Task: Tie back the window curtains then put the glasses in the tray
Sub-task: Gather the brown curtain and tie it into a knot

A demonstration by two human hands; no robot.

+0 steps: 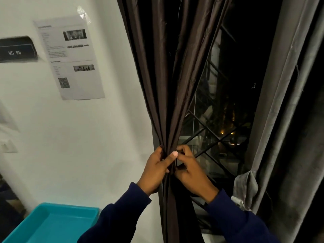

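Note:
A dark brown curtain [163,71] hangs at the window's left side, gathered into a narrow bunch at waist height. My left hand [157,171] wraps around the bunch from the left, thumb across the front. My right hand [190,170] pinches the same bunch from the right, fingers curled in against the fabric. A grey curtain [280,111] hangs on the right side, with a knotted tie [245,186] low on its edge. A turquoise tray [50,223] sits at the lower left. No glasses are in view.
The window [220,120] between the curtains shows dark panes and a diagonal metal grille. On the white wall to the left hang a printed sheet [70,58] and a black sign [16,50] reading WS 05.

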